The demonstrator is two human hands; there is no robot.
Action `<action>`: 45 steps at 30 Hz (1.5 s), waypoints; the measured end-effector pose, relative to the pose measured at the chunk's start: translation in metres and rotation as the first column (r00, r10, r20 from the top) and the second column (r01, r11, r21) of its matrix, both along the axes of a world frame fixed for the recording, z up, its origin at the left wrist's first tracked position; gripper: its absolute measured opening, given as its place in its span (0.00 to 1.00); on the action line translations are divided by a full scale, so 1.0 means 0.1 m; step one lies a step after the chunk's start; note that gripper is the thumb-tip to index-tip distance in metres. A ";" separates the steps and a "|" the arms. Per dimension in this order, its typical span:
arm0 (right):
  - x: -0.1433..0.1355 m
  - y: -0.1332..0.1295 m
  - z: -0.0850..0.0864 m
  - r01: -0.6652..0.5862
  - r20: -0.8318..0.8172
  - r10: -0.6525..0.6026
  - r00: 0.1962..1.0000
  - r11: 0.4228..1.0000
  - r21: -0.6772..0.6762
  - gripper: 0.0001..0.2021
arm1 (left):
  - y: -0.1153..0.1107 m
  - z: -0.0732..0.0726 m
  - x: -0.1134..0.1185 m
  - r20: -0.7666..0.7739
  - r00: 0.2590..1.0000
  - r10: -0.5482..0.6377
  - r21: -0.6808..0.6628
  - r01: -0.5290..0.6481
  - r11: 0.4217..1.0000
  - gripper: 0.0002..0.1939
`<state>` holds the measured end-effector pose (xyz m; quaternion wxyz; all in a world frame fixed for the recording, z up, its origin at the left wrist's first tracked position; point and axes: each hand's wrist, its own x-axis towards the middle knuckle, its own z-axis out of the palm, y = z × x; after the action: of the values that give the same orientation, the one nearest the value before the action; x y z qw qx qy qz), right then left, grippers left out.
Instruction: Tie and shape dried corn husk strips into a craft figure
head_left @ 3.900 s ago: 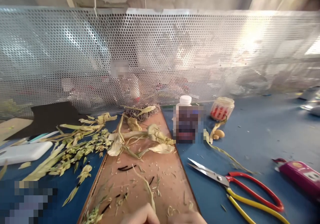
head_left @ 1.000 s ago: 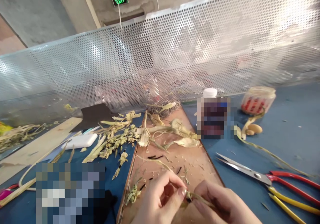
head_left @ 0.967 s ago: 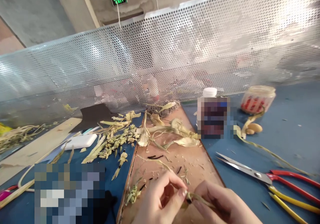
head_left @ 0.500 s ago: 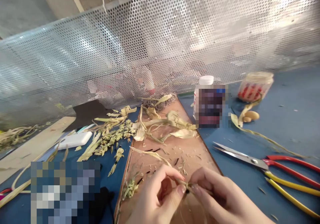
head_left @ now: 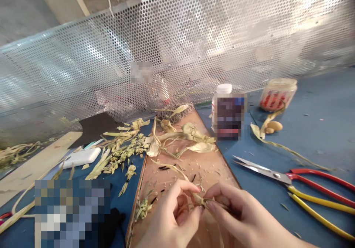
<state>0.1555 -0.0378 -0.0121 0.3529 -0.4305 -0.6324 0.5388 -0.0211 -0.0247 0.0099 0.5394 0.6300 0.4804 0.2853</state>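
Over the near end of a brown board (head_left: pixel 191 170), my left hand (head_left: pixel 177 214) and my right hand (head_left: pixel 238 213) meet fingertip to fingertip. Both pinch a thin strip of dried plant fibre (head_left: pixel 203 200), with a small dark spot where the fingers meet. A loose length of it hangs below the fingers. Just beyond my left hand lies a dried leaf strip (head_left: pixel 174 169). Farther up the board are dry pale husks (head_left: pixel 194 139) and a wiry grey tangle (head_left: pixel 174 113). A small greenish plant bundle (head_left: pixel 144 207) sits at the board's left edge.
Red-and-yellow-handled scissors (head_left: pixel 277 176) lie open on the blue table (head_left: pixel 318 129) at right. Behind them stand a white-capped bottle (head_left: pixel 224 89) and a glass jar (head_left: pixel 279 94). Left are dried sprigs (head_left: pixel 127 148) and a white case (head_left: pixel 81 156). A perforated metal screen (head_left: pixel 180 44) crosses the back.
My pinching fingers have shifted slightly, and the hanging fibre lies differently beneath them. The whole view has moved a little, so things on the right appear farther left.
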 end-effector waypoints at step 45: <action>-0.03 -0.05 -0.03 -0.068 0.012 0.067 0.998 0.994 0.087 0.06 | -0.03 0.13 0.04 -0.071 0.997 0.033 0.067 -0.028 0.997 0.09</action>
<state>0.1529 -0.0430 -0.0156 0.3501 -0.3954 -0.6710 0.5205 -0.0175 -0.0274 0.0233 0.4964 0.6497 0.4994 0.2864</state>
